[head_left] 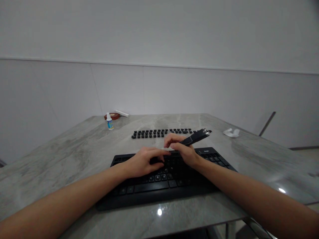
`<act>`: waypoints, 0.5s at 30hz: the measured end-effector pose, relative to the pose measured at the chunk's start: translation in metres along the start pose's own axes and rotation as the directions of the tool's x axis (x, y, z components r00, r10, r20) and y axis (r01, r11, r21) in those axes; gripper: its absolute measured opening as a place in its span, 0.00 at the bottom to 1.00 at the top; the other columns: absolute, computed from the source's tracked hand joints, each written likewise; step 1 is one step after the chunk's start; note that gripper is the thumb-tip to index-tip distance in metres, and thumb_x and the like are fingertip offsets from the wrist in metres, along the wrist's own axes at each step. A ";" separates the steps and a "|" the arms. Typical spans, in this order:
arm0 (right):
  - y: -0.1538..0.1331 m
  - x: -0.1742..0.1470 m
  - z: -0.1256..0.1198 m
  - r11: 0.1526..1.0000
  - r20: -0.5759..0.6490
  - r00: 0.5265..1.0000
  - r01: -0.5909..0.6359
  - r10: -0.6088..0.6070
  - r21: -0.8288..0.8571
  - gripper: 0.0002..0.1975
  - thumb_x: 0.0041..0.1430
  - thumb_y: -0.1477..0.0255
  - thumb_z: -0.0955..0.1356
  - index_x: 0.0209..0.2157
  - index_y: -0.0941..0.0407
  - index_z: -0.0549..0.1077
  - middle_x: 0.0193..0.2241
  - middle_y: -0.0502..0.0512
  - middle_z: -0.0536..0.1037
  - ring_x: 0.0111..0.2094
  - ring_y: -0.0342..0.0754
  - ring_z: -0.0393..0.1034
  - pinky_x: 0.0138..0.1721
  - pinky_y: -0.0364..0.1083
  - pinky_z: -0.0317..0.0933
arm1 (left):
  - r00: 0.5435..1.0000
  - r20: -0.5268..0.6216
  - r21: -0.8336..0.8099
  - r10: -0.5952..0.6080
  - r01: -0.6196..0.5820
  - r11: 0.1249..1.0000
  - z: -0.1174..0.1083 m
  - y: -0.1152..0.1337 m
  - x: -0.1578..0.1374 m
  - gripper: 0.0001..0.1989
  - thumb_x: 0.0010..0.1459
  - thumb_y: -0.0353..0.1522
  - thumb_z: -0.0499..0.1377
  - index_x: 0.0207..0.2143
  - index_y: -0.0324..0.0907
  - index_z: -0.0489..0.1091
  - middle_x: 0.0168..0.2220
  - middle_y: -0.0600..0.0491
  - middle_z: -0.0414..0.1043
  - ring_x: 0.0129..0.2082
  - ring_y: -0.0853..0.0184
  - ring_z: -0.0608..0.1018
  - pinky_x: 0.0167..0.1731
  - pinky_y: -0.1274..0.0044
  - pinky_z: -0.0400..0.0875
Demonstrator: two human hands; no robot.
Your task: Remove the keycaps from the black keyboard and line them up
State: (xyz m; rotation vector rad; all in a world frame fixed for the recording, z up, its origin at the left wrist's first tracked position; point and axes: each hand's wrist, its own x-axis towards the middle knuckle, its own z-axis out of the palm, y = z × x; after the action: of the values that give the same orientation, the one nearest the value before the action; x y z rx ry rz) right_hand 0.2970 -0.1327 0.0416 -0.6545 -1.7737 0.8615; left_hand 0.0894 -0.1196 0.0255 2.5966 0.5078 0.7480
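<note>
A black keyboard lies in front of me, with some keys gone and bare key sockets showing in its middle. My left hand rests over its upper middle, index finger stretched toward the top rows and thumb apart from it. Nothing shows between those fingers. Just to the right, my right hand is closed around a slim black tool with a pale, shiny end pointing up and right. Its fingertips hover near the keyboard's top edge, close to my left index finger. Beyond the keyboard, removed black keycaps stand in rows.
The grey marbled table reaches back to a white wall. At the far left are a small white spray bottle, a reddish-brown object and a white strip. A crumpled white item lies at right.
</note>
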 end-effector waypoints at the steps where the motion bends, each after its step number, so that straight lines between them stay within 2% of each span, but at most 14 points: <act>1: 0.000 0.001 -0.002 1.000 -0.031 0.999 -0.013 0.013 0.008 0.06 0.48 0.72 0.64 0.27 0.59 0.72 0.27 0.53 0.72 0.31 0.46 0.66 0.36 0.45 0.59 | 1.000 -0.015 -0.044 -0.024 0.023 0.999 0.001 -0.001 0.000 0.21 0.58 0.27 0.60 0.55 0.44 0.65 0.38 0.54 0.75 0.38 0.68 0.77 0.43 0.74 0.71; 4: 0.003 0.004 -0.003 0.990 -0.107 0.988 -0.121 0.112 -0.074 0.06 0.45 0.74 0.65 0.29 0.58 0.71 0.24 0.50 0.70 0.26 0.43 0.62 0.30 0.43 0.57 | 0.985 -0.111 -0.234 -0.132 0.104 0.967 0.003 -0.003 0.001 0.22 0.57 0.26 0.59 0.54 0.42 0.60 0.39 0.53 0.74 0.40 0.69 0.77 0.47 0.71 0.72; 6: 0.006 0.004 -0.001 0.961 -0.126 0.980 -0.179 0.155 -0.211 0.06 0.49 0.72 0.65 0.29 0.59 0.72 0.21 0.48 0.68 0.24 0.42 0.60 0.28 0.43 0.54 | 0.957 -0.211 -0.347 -0.199 0.117 0.931 0.004 -0.005 0.002 0.18 0.57 0.26 0.60 0.49 0.40 0.61 0.40 0.51 0.74 0.42 0.68 0.78 0.48 0.69 0.73; 8: 0.007 0.003 0.002 0.926 -0.087 0.977 -0.214 0.196 -0.311 0.09 0.54 0.68 0.64 0.25 0.59 0.71 0.19 0.48 0.66 0.23 0.41 0.60 0.28 0.42 0.53 | 0.929 -0.290 -0.404 -0.229 0.098 0.910 0.005 -0.007 0.002 0.15 0.56 0.27 0.60 0.46 0.40 0.62 0.41 0.50 0.73 0.44 0.66 0.77 0.49 0.68 0.73; 11: 0.007 0.004 0.007 0.901 -0.014 0.964 -0.253 0.265 -0.351 0.17 0.57 0.63 0.64 0.21 0.59 0.67 0.17 0.48 0.64 0.22 0.40 0.58 0.27 0.42 0.51 | 0.907 -0.353 -0.396 -0.229 0.077 0.915 0.006 -0.008 0.002 0.12 0.56 0.28 0.61 0.42 0.40 0.63 0.42 0.50 0.72 0.45 0.66 0.77 0.51 0.68 0.73; 15: 0.003 0.006 0.010 0.891 0.002 0.942 -0.317 0.336 -0.325 0.17 0.57 0.61 0.66 0.24 0.60 0.70 0.17 0.48 0.65 0.22 0.41 0.58 0.26 0.41 0.50 | 0.900 -0.391 -0.294 -0.191 0.075 0.953 0.005 -0.007 0.001 0.08 0.57 0.30 0.61 0.39 0.40 0.66 0.40 0.52 0.72 0.42 0.67 0.77 0.50 0.68 0.74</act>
State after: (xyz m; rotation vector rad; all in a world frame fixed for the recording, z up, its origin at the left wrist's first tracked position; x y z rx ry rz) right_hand 0.2858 -0.1287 0.0402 -1.1795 -1.9058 0.8247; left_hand 0.0913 -0.1141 0.0187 2.1234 0.6479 1.2397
